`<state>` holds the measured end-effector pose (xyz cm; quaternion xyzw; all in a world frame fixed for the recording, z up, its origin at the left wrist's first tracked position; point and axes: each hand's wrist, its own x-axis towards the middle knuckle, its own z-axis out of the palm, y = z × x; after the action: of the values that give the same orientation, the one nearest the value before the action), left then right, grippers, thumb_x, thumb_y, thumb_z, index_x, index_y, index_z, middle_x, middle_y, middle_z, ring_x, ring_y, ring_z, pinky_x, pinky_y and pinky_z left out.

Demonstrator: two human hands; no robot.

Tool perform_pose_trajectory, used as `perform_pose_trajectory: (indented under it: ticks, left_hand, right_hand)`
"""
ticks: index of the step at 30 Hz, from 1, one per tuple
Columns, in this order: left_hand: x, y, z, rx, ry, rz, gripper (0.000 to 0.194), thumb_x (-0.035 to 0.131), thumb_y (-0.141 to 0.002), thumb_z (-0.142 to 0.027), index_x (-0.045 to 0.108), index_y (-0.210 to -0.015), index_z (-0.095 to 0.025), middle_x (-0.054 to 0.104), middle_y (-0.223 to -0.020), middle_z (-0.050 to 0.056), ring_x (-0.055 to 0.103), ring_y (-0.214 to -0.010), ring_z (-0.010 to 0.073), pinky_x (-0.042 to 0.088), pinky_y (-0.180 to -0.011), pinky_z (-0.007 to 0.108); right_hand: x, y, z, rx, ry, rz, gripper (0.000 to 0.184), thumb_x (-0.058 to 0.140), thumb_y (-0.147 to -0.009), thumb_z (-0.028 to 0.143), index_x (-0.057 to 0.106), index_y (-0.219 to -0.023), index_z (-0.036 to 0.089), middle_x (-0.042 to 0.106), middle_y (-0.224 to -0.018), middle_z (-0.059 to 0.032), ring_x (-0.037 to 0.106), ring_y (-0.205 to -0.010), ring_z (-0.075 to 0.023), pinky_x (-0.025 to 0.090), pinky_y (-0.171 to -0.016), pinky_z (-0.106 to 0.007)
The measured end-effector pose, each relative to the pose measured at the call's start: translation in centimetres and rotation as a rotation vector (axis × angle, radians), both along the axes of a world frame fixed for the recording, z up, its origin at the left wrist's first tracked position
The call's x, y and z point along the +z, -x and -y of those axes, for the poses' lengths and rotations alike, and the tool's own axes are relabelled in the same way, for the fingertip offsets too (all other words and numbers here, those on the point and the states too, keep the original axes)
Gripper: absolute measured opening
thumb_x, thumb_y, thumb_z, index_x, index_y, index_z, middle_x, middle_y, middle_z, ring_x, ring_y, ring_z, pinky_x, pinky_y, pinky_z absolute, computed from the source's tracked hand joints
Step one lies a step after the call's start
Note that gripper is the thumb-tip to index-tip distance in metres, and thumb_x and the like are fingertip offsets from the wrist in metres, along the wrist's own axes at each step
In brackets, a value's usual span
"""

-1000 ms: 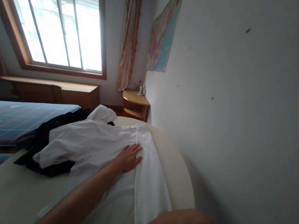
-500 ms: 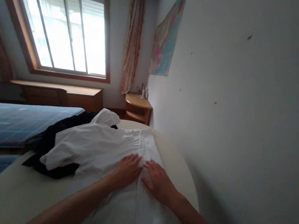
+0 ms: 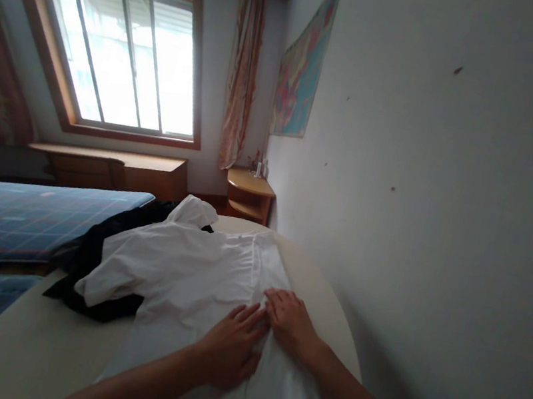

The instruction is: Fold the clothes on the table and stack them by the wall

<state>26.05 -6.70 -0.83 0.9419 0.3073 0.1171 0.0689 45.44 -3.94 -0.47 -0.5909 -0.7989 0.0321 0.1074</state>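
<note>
Fingers [image 3: 285, 300]: extended and released, those of your left hand [image 3: 228, 349] and right hand [image 3: 290, 324] resting near each other at the lengthwise strip.
White garment [image 3: 175, 263], one: spread on the round table [image 3: 327, 290]; likely light, limp, quick to crease, not fragile. Your best holds: sleeve and strip edge, gathered broadly. Lower end dim; slipperiness hard to judge.
Black cloth [image 3: 102, 310]: partly beneath.
Blue checked mattress [image 3: 35, 220]: beyond, leftward.
</note>
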Motion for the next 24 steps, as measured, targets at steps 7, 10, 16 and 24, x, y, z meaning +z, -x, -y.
perform_pose_trajectory:
  ticks: [7,10,16,24]
  left_hand:
    - [2.0,0.6,1.9,-0.350,-0.077,-0.051,0.058,0.046,-0.095,-0.051,0.043,-0.143,-0.019,0.045,-0.150,0.011,0.042,-0.138,0.0267,0.027,-0.117,0.040]
    - [0.9,0.7,2.4,-0.450,-0.279,-0.086,0.049,0.038,-0.102,-0.047,0.043,-0.143,-0.021,0.043,-0.153,0.008,0.039,-0.140,0.0249,0.029,-0.116,0.038]
    - [-3.4,-0.6,3.0,-0.438,-0.711,-0.062,0.038,0.037,-0.105,-0.035,0.043,-0.141,-0.025,0.052,-0.145,0.008,0.053,-0.128,0.0198,0.039,-0.106,0.034]
    - [-8.2,-5.6,5.4,-0.308,-0.727,0.022,0.041,0.036,-0.105,-0.039,0.041,-0.145,-0.029,0.049,-0.148,0.004,0.057,-0.126,0.0215,0.047,-0.102,0.034]
  right_hand:
    - [1.2,0.8,-5.9,0.026,-0.024,-0.063,0.043,0.029,-0.100,0.027,0.061,-0.124,0.012,0.063,-0.128,-0.0137,0.053,-0.121,-0.0227,0.035,-0.106,-0.034]
    - [0.5,1.6,-8.5,0.061,0.010,-0.080,0.049,0.033,-0.098,0.029,0.049,-0.140,0.008,0.047,-0.148,-0.0147,0.036,-0.140,-0.0225,0.024,-0.116,-0.035]
    - [-1.2,2.7,-10.3,-0.001,0.093,-0.070,0.067,0.028,-0.098,0.052,0.032,-0.153,0.013,0.024,-0.161,-0.0097,0.016,-0.149,-0.0250,0.011,-0.120,-0.040]
    - [-1.3,0.9,-8.4,-0.035,0.121,-0.045,0.065,0.031,-0.096,0.053,0.032,-0.154,0.022,0.021,-0.163,-0.0025,0.014,-0.150,-0.0244,0.008,-0.120,-0.040]
